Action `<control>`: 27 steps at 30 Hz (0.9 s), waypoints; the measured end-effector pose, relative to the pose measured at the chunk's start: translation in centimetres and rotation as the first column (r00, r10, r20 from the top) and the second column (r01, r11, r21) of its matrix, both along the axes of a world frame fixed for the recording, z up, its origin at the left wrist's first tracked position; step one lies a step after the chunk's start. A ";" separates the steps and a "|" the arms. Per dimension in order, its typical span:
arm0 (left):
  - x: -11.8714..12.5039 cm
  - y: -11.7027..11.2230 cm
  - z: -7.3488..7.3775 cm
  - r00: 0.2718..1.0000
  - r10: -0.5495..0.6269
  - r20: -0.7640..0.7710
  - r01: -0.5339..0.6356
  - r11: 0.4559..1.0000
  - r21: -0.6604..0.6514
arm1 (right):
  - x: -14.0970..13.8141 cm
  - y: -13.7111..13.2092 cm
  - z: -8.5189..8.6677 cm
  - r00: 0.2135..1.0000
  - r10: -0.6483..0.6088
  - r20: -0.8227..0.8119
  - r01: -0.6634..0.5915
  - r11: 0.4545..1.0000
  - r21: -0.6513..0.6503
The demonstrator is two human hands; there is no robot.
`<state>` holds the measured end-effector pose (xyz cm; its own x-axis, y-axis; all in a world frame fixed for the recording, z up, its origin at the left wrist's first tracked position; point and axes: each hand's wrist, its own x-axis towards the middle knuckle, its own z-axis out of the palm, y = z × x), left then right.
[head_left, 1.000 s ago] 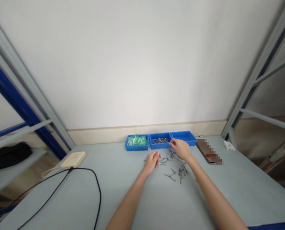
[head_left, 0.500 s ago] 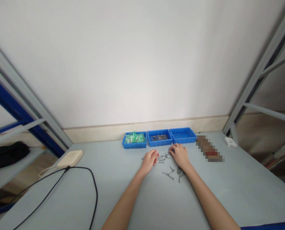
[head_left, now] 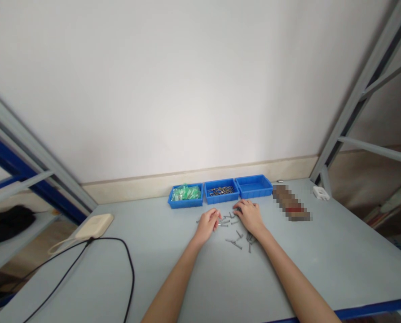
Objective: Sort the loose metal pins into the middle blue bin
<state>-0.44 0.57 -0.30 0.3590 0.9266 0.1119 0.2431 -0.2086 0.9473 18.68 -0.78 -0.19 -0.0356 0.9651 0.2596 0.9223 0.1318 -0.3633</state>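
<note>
Several grey screws (head_left: pixel 234 244) lie scattered on the table in front of me. My left hand (head_left: pixel 207 225) is closed, its fingers curled, with a shiny screw showing at the fingertips. To its right, my right hand (head_left: pixel 250 216) reaches over the far side of the scattered screws. Its fingers bend down and close at a screw on the tabletop; the fingertips partly hide it. Just beyond the hands stands a blue tray of screws (head_left: pixel 221 191). Some screws lie between the two hands, others under my right wrist.
Left of the screw tray is a blue tray with green plastic bags (head_left: pixel 186 193); right of it, a bare blue tray (head_left: pixel 254 186). A blurred-out brown item (head_left: pixel 291 204) lies farther right. A white box (head_left: pixel 94 225) and black cable (head_left: pixel 132 269) occupy the left side. Metal posts flank the table.
The view has tilted slightly, so the trays appear a little farther left. Both hands stay at nearly the same spots over the table, the right fingers still at the screws.
</note>
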 end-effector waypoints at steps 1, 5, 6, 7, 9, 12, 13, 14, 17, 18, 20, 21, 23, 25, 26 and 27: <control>0.0 0.0 0.0 1.000 0.000 -0.002 0.000 1.000 0.000 | 0.1 0.0 0.0 0.999 0.012 -0.033 -0.012 1.000 -0.015; -0.1 0.0 -0.1 1.000 -0.001 -0.010 0.001 1.000 0.009 | 0.4 0.5 -0.3 0.977 0.074 -0.198 -0.081 0.996 -0.028; -0.1 0.0 -0.2 1.000 -0.002 -0.013 0.002 1.000 0.014 | 0.4 0.6 -0.5 0.968 0.088 -0.233 -0.094 0.995 -0.017; -0.1 0.0 -0.3 1.000 -0.003 -0.014 0.004 1.000 0.017 | 0.4 0.8 -0.7 0.960 0.097 -0.261 -0.103 0.995 -0.007; -0.1 0.1 -0.3 1.000 -0.006 -0.019 0.006 1.000 0.021 | 0.4 1.1 -1.1 0.947 0.110 -0.301 -0.113 0.994 0.006; -0.1 0.0 -0.3 1.000 -0.008 -0.021 0.008 1.000 0.016 | 0.4 1.4 -1.5 0.935 0.124 -0.332 -0.127 0.992 0.014; -0.1 0.0 -0.2 1.000 -0.008 -0.023 0.009 1.000 0.015 | 0.4 1.4 -1.4 0.933 0.128 -0.336 -0.133 0.991 0.009; -0.1 0.0 -0.2 1.000 -0.009 -0.026 0.009 1.000 0.015 | 0.5 1.3 -1.3 0.933 0.129 -0.337 -0.137 0.991 -0.001; -0.1 -0.1 0.0 0.999 -0.008 -0.035 0.009 1.000 0.020 | 0.4 0.9 -0.7 0.946 0.122 -0.302 -0.141 0.989 -0.043; -0.1 -0.1 0.0 0.999 -0.008 -0.036 0.008 1.000 0.021 | 0.4 0.6 -0.4 0.958 0.113 -0.265 -0.131 0.990 -0.050; -0.1 -0.1 0.0 0.999 -0.010 -0.037 0.011 1.000 0.021 | 0.2 0.1 0.2 0.982 0.089 -0.164 -0.098 0.994 -0.047; -0.1 -0.1 0.0 0.999 -0.011 -0.036 0.011 1.000 0.019 | 0.1 -0.1 0.5 0.990 0.077 -0.117 -0.082 0.996 -0.039; 0.0 -0.1 0.0 0.999 -0.009 -0.035 0.009 1.000 0.018 | -0.3 -0.5 0.9 0.995 0.060 -0.075 -0.061 0.998 -0.021; 0.0 -0.1 -0.1 1.000 0.004 -0.028 -0.004 1.000 0.013 | -0.7 -0.7 1.3 0.989 0.081 -0.124 -0.081 0.997 -0.001; -0.1 -0.1 -0.2 1.000 0.013 -0.022 -0.013 1.000 0.007 | -1.0 -0.8 1.4 0.978 0.110 -0.180 -0.111 0.994 0.004; -0.1 0.0 -0.2 1.000 0.019 -0.018 -0.019 1.000 0.003 | -1.3 -0.9 1.6 0.957 0.149 -0.247 -0.153 0.988 0.006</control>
